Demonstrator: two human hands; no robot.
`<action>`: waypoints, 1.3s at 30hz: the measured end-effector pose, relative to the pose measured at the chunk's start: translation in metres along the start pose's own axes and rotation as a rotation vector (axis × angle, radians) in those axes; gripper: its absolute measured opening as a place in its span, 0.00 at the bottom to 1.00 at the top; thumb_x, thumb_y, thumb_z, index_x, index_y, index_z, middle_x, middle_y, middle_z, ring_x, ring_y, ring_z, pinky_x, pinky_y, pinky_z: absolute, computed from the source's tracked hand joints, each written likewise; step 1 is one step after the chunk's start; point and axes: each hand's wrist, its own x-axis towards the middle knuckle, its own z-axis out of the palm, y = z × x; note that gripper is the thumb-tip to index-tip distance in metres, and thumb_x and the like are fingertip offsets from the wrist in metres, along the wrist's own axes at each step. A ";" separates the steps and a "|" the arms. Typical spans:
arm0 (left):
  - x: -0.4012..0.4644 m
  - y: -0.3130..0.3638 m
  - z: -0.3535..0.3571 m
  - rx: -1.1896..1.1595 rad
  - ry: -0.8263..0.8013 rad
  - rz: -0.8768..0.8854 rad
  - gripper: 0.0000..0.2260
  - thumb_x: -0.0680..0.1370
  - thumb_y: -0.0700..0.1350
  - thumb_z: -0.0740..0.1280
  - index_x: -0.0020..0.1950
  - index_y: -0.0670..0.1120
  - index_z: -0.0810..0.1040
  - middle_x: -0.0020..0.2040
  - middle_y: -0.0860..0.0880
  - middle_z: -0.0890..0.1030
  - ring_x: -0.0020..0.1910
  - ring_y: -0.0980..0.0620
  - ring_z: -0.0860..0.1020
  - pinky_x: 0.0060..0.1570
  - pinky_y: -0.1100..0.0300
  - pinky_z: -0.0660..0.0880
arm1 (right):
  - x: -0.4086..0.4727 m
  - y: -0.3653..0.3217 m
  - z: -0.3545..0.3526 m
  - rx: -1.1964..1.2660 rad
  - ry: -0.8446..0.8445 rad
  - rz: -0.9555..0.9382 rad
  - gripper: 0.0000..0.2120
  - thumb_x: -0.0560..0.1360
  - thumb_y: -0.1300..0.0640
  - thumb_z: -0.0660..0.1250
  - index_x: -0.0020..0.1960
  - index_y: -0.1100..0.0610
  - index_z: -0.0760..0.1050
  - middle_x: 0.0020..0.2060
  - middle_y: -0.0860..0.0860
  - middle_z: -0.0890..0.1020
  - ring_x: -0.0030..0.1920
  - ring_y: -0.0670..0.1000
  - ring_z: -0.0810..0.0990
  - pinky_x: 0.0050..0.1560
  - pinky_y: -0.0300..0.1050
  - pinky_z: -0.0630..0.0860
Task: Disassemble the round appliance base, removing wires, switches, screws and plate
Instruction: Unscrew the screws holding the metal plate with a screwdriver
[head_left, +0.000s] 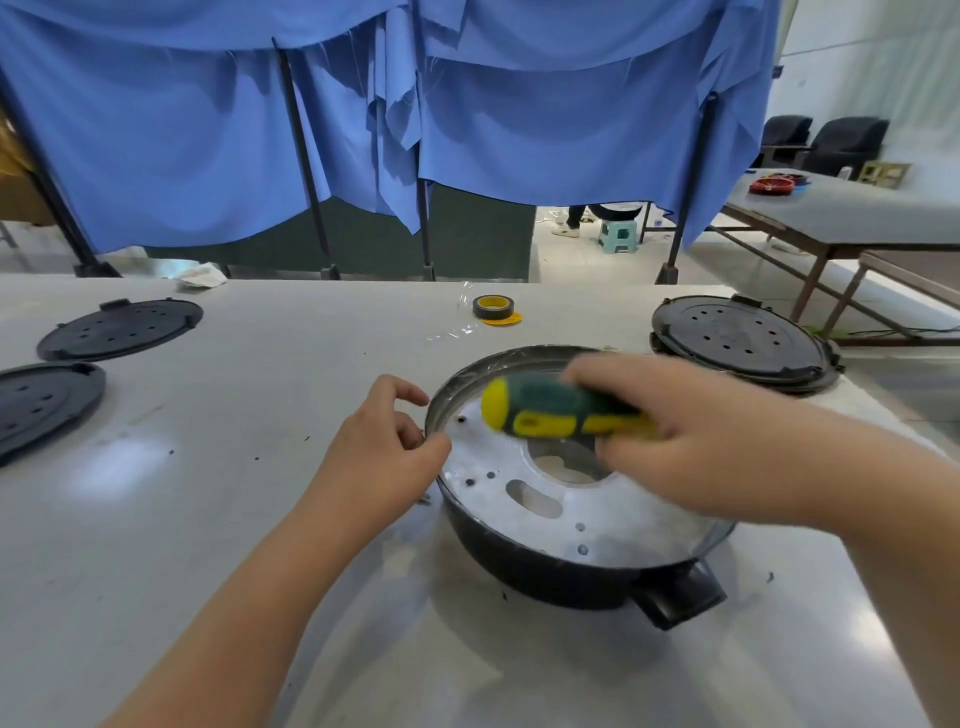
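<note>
The round appliance base (540, 571) sits on the table right of centre, black-walled with a handle stub at its near right. Inside lies a silver metal plate (613, 512) with a round central hole, an oblong cutout and several small screw holes. My right hand (691, 441) grips a green and yellow screwdriver (550, 413) over the plate, its handle end pointing left; the blade is hidden by my hand. My left hand (382, 447) hovers at the base's left rim with fingers curled, thumb and fingertips near the edge; whether it pinches anything is unclear.
Two black round perforated covers (122, 328) (39, 402) lie at the far left, and a third cover (740, 340) rests behind the base on the right. A roll of yellow tape (493, 308) sits mid-table at the back. Blue curtains hang behind.
</note>
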 end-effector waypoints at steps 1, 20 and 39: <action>0.000 0.000 0.001 -0.016 0.006 -0.013 0.12 0.73 0.43 0.68 0.53 0.51 0.70 0.25 0.52 0.75 0.25 0.57 0.76 0.27 0.65 0.74 | 0.000 -0.002 0.005 -0.065 -0.080 0.015 0.02 0.72 0.51 0.64 0.44 0.46 0.70 0.36 0.46 0.75 0.34 0.44 0.73 0.34 0.43 0.71; 0.010 -0.007 0.003 -0.164 0.005 -0.164 0.11 0.73 0.33 0.55 0.39 0.45 0.73 0.23 0.52 0.78 0.23 0.51 0.77 0.23 0.63 0.67 | 0.003 -0.001 0.009 -0.026 -0.129 0.028 0.08 0.69 0.49 0.71 0.35 0.49 0.75 0.26 0.46 0.75 0.26 0.43 0.71 0.28 0.38 0.67; -0.012 0.025 0.019 -1.068 -0.733 -0.792 0.16 0.69 0.33 0.58 0.47 0.31 0.83 0.47 0.33 0.83 0.41 0.42 0.85 0.32 0.56 0.81 | 0.005 0.014 -0.004 0.032 0.086 -0.035 0.10 0.68 0.47 0.72 0.33 0.49 0.75 0.28 0.47 0.77 0.28 0.44 0.73 0.31 0.34 0.69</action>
